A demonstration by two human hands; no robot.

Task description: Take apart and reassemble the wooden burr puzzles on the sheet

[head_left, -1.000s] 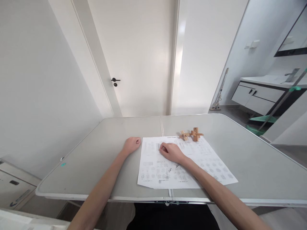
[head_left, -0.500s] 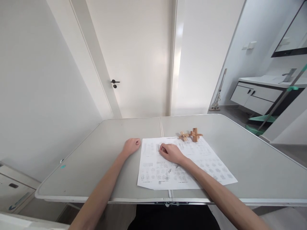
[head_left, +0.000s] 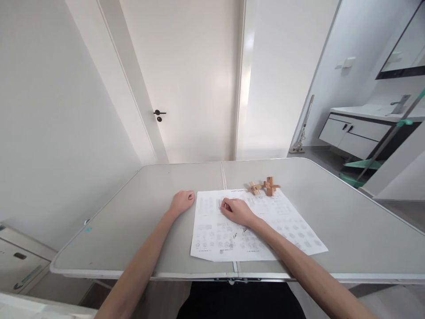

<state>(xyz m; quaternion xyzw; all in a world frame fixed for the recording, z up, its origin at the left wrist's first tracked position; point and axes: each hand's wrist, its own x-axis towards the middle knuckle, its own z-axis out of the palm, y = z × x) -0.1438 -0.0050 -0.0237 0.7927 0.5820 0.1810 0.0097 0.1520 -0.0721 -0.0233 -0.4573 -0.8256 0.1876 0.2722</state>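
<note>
My left hand (head_left: 182, 202) rests on the table as a loose fist, just left of the paper's edge, with nothing showing in it. Curled in the same way, my right hand (head_left: 237, 210) lies on the printed paper sheet (head_left: 215, 253), and no object shows between its fingers. The sheet carries faint grey diagrams and a few dark marks. Beyond my right hand, at the sheet's far edge, are a small light wooden interlocking puzzle (head_left: 254, 188) and a larger, browner wooden interlocking puzzle (head_left: 270, 186), side by side. Neither hand touches them.
The grey folding table (head_left: 109, 221) has a seam down its middle. Behind it stands a white door (head_left: 192, 79) with a black handle (head_left: 159, 112). At the right are a sink cabinet (head_left: 355, 130), a mop (head_left: 303, 128) and a green dustpan (head_left: 352, 179).
</note>
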